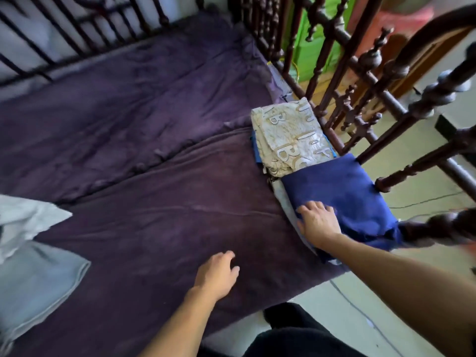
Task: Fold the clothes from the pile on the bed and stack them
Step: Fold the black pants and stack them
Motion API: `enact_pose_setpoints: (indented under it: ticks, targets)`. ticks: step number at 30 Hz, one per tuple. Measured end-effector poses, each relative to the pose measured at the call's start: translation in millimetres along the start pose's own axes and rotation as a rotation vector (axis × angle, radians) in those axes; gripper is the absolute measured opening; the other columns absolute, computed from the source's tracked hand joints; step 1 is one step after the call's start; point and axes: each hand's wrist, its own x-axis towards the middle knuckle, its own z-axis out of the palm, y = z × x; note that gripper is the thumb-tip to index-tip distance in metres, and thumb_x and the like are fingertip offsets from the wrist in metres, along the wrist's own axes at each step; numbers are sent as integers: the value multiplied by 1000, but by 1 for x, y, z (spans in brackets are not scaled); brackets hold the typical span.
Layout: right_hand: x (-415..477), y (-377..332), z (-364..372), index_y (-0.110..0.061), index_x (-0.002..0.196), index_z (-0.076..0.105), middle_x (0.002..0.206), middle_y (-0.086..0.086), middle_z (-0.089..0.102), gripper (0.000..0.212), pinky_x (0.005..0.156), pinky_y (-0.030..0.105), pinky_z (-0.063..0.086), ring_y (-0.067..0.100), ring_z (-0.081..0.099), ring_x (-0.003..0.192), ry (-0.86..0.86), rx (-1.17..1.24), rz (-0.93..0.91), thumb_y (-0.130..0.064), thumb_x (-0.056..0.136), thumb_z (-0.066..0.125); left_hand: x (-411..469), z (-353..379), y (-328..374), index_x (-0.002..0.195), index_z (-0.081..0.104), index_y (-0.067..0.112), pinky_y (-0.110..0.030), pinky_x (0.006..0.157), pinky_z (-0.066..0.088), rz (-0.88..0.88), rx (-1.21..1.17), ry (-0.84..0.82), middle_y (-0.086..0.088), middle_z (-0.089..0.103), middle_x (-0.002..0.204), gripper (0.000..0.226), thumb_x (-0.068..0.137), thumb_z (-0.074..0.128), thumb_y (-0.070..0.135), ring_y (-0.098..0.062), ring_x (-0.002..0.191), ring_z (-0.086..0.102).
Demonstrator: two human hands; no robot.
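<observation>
**Bed, folded stack at right rail, both hands in view**

Bed: covered in a purple blanket, wrinkled, with a long crease running across its middle. Dark turned-wood rail along the right side and at the far end.

Blue garment: folded, lying flat at the bed's right edge, against the rail. Its near corner hangs slightly over the bed edge. A pale grey layer shows under its left border.

Patterned garment: cream cloth with large printed letters, folded, just beyond the blue garment and partly tucked under its far edge. A strip of brighter blue cloth shows under its left side.

Right hand: palm down, fingers spread, resting flat on the near left part of the blue garment. It grips nothing.

Left hand: above the bare blanket, well apart from the stack, fingers loosely curled and empty. Whether it touches the blanket cannot be told.

Grey clothes: unfolded, at the left edge of the bed, partly cut off by the frame; a lighter piece lies over a blue-grey one.

Floor: pale tiles, visible near the bed; the person's dark trousers at bottom centre.
</observation>
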Motion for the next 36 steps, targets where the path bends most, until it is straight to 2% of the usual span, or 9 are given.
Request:
enact_pose_setpoints:
  ticks: [2, 6, 15, 18, 23, 27, 31, 33, 36]
  targets:
    - [-23, -59, 7, -17, 104, 66, 107, 7, 62, 24, 85, 42, 45, 32, 57, 106, -4, 51, -79, -32, 88, 56, -42, 1, -51, 131, 49, 25, -32, 88, 45, -64, -33, 35, -1, 58, 123, 38, 95, 48, 36, -23, 115, 55]
    - [-66, -181, 28, -23, 109, 61, 115, 0, 60, 25, 87, 33, 45, 23, 55, 113, -86, 70, -217, -36, 93, 46, -128, 1, -156, 129, 51, 26, -31, 86, 45, -195, -77, 135, 0, 60, 122, 36, 94, 49, 35, -22, 114, 55]
    - [-124, -426, 39, -21, 98, 63, 108, 3, 69, 21, 74, 33, 47, 30, 63, 101, -186, 93, -487, -35, 91, 48, -308, 9, -363, 122, 56, 26, -32, 87, 46, -494, -258, 369, -1, 66, 116, 33, 91, 52, 38, -23, 112, 59]
    - [-127, -490, 37, -21, 101, 63, 111, 3, 67, 23, 75, 33, 47, 29, 62, 103, -191, 37, -560, -36, 92, 48, -346, 20, -413, 117, 59, 26, -33, 85, 49, -584, -329, 405, -2, 69, 106, 30, 89, 55, 38, -22, 104, 63]
    - [-118, -585, 54, -21, 102, 64, 114, 4, 66, 23, 80, 32, 48, 28, 62, 107, -296, -13, -597, -35, 90, 49, -379, 40, -486, 122, 59, 24, -28, 90, 45, -650, -389, 402, -3, 68, 108, 33, 91, 56, 36, -20, 105, 62]
    - [-105, -663, 83, -26, 117, 59, 127, 1, 61, 32, 89, 32, 46, 25, 57, 117, -357, -44, -627, -36, 87, 54, -378, 47, -553, 127, 55, 24, -26, 94, 42, -644, -380, 346, 1, 66, 116, 38, 93, 52, 39, -17, 111, 59]
    - [-88, -736, 117, -21, 129, 51, 129, 6, 54, 44, 93, 35, 44, 27, 53, 120, -401, -26, -588, -34, 87, 56, -367, 41, -616, 131, 52, 23, -25, 97, 41, -638, -427, 224, 2, 64, 118, 41, 94, 51, 40, -14, 112, 58]
    - [-81, -769, 128, -19, 127, 50, 127, 8, 55, 42, 93, 36, 46, 30, 55, 117, -425, -32, -561, -33, 88, 55, -363, 30, -643, 132, 52, 23, -26, 97, 42, -626, -456, 179, 0, 64, 116, 42, 93, 52, 41, -14, 110, 58]
    - [-64, -814, 132, -20, 124, 51, 129, 6, 58, 34, 94, 36, 46, 29, 56, 118, -423, -92, -519, -31, 93, 47, -357, 5, -682, 131, 52, 24, -23, 96, 41, -642, -486, 226, 2, 62, 118, 40, 94, 52, 37, -11, 111, 56]
